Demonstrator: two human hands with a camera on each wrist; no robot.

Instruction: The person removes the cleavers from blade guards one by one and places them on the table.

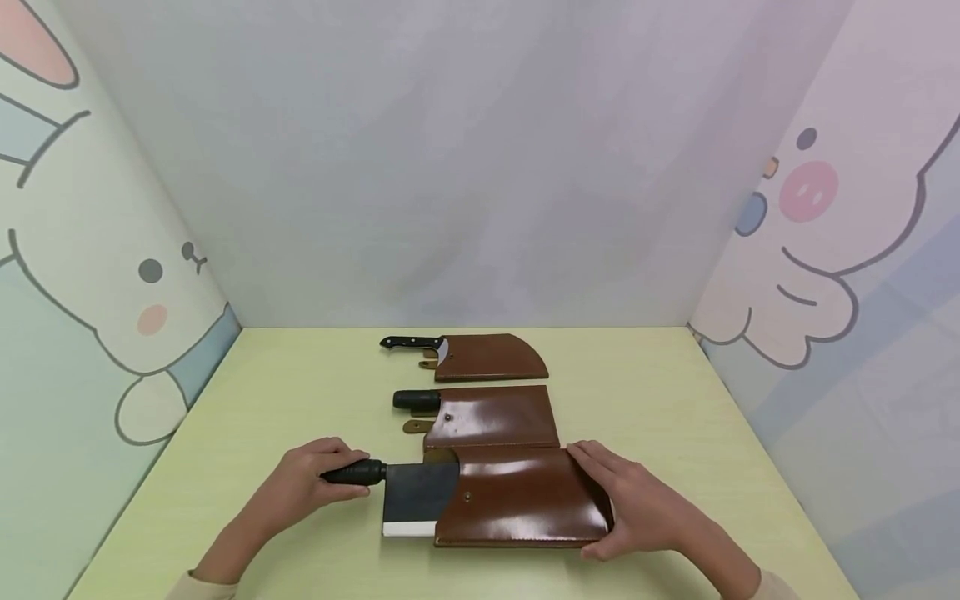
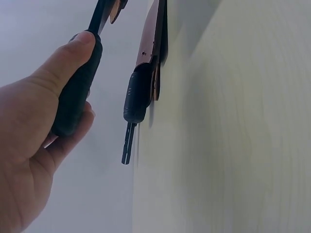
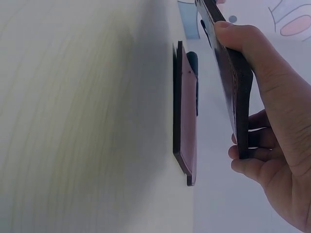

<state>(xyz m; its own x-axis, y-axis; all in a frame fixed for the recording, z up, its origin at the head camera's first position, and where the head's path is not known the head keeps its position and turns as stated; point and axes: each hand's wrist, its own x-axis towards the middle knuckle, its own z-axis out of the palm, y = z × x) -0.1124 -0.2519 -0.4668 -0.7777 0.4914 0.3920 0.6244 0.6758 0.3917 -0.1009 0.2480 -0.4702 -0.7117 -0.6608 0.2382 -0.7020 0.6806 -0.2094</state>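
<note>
A cleaver (image 1: 422, 492) with a dark blade and pale cutting edge sits partly inside a glossy brown leather sheath (image 1: 532, 496). My left hand (image 1: 318, 479) grips its black handle (image 1: 358, 472); in the left wrist view the thumb lies along that handle (image 2: 77, 90). At the sheath's closed far end, my right hand (image 1: 637, 504) holds it by the edges, thumb at the lower corner and fingers at the upper one. The right wrist view shows the sheath (image 3: 238, 87) raised off the table between thumb and fingers. The rest of the blade is hidden in the leather.
Just behind lies a second brown sheath (image 1: 498, 417) with a black knife handle (image 1: 416, 400) sticking out leftward. Farther back is a curved sheath (image 1: 495, 357) holding a black-handled knife (image 1: 411, 342). Cartoon-printed walls enclose the pale yellow table (image 1: 300, 375).
</note>
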